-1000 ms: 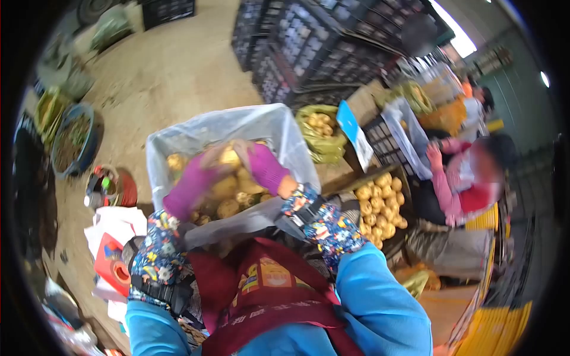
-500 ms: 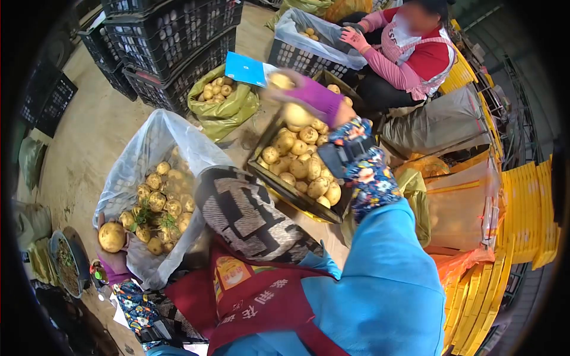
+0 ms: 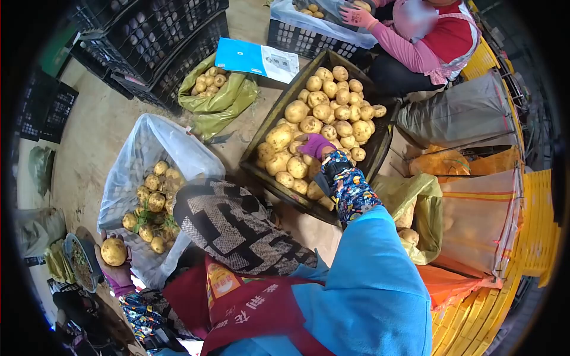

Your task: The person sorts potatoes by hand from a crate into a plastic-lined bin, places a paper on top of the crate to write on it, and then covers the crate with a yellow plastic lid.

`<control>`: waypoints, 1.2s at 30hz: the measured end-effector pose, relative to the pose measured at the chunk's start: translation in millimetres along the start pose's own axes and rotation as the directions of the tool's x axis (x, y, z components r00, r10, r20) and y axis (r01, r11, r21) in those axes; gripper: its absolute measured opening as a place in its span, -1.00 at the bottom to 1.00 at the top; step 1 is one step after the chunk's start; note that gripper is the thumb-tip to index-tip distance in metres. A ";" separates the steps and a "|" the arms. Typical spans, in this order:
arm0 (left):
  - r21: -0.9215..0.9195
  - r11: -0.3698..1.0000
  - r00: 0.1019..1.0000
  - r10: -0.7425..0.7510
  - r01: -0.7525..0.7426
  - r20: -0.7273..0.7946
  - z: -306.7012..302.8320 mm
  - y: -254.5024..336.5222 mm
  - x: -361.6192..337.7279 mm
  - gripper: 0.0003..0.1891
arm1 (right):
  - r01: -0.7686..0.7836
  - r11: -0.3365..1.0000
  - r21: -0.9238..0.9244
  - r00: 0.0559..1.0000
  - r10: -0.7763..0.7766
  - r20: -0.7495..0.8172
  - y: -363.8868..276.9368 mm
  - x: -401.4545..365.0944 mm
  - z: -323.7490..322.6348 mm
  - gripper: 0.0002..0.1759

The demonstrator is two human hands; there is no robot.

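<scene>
My left hand [image 3: 119, 274], in a purple glove, is closed around a large potato [image 3: 113, 252] at the lower left. It is beside a crate lined with a pale plastic bag [image 3: 119, 178], which holds potatoes [image 3: 156, 202] with some green leaves among them. Ahead of me a dark, deep-sided tray [image 3: 261, 132] is heaped with loose potatoes [image 3: 321, 112]. My right hand [image 3: 317, 146], also purple-gloved, reaches over the near part of this heap. Its fingers are apart and touch the potatoes, with the fingertips partly hidden.
An olive sack of potatoes [image 3: 222, 113] stands by stacked black crates [image 3: 157, 44]. A blue-and-white sheet [image 3: 255, 59] lies behind the tray. Opposite, a person with pink gloves [image 3: 358, 18] works at another lined crate [image 3: 297, 38]. Another olive sack [image 3: 428, 222] and yellow crates [image 3: 537, 219] are at right.
My right hand has come down and back from above the tray's far side onto the potatoes. The view has shifted, showing more of the tray. My left hand still holds its potato.
</scene>
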State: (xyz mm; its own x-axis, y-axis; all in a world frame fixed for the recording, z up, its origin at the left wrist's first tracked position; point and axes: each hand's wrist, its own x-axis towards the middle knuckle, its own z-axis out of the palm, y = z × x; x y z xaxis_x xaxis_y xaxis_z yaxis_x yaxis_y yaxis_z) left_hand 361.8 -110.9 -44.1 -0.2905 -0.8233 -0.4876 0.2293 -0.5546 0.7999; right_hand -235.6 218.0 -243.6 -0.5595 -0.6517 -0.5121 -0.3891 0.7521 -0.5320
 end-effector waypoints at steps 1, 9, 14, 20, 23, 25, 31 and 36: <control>-0.014 1.000 1.000 -0.018 0.018 -0.012 3.1 -0.3 2.1 -0.45 | 0.006 0.997 0.082 1.000 -0.009 0.029 8.4 4.8 1.7 -0.39; 0.002 0.998 0.998 0.056 -0.056 0.012 15.6 5.6 3.4 -0.44 | 0.134 0.958 0.253 0.871 0.009 -0.492 86.9 9.1 -18.5 -0.47; 0.034 0.978 0.979 0.204 -0.205 0.008 39.5 2.2 30.7 -0.43 | -0.045 0.882 0.470 0.943 0.193 -0.270 86.2 5.2 15.7 -0.31; -0.112 0.992 0.983 -0.037 0.058 0.181 183.4 0.3 17.9 -0.41 | -0.026 0.970 0.243 0.785 0.170 -0.596 40.8 -28.4 26.4 -0.19; -0.052 0.993 0.868 -0.066 0.105 0.492 210.7 -8.0 15.4 -0.43 | 0.005 0.936 0.352 0.658 0.262 -0.706 9.6 -82.8 -12.2 -0.18; -0.062 0.985 0.885 -0.115 0.159 0.451 237.0 -8.7 2.1 -0.42 | -0.099 0.987 0.131 0.459 0.162 -0.874 34.8 -101.1 -25.4 -0.28; -0.114 0.967 0.932 -0.181 0.226 0.313 316.2 -56.1 -13.9 -0.41 | -0.607 0.710 -0.359 0.773 0.420 -0.475 82.0 -118.6 -39.7 -0.53; 0.439 0.463 0.591 0.259 -0.770 0.764 352.0 -121.6 -44.4 -0.45 | -0.306 0.952 0.018 0.813 0.271 -0.516 18.6 -133.0 -37.2 -0.36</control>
State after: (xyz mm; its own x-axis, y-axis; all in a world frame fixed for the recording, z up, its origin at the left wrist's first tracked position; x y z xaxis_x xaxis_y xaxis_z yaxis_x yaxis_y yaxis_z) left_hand 19.9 35.5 3.4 -0.8220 -0.5382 0.1863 -0.0777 0.4300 0.8995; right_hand -195.7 322.4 -160.3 -0.9377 -0.2752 -0.2123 -0.1860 0.9133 -0.3623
